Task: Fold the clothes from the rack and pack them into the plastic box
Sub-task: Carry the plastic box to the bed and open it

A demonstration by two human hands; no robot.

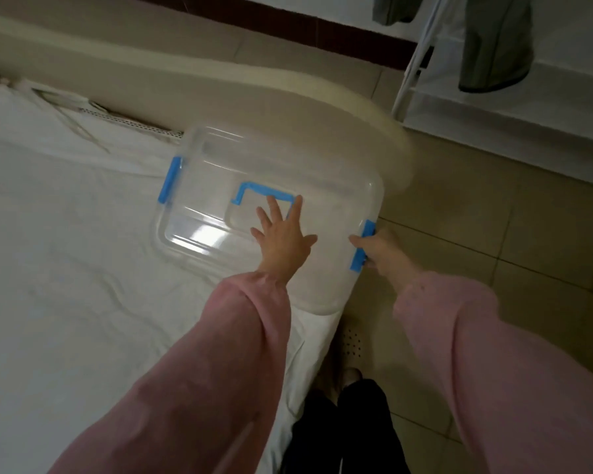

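Note:
A clear plastic box (220, 172) with its lid on sits at the corner of the white bed. The lid carries a blue handle (264, 191), and a blue latch (170, 179) closes its left end. My left hand (281, 234) lies flat on the lid with the fingers spread, fingertips at the handle. My right hand (380, 248) grips the blue latch (363, 246) on the box's right end, thumb over its top. Grey clothes (497, 46) hang on the white rack (415, 59) at the top right.
The white bed sheet (65, 251) fills the left side, with a beige bed frame (220, 73) curving behind the box. Tiled floor (493, 217) lies to the right. My legs in dark trousers (350, 429) stand by the bed's edge.

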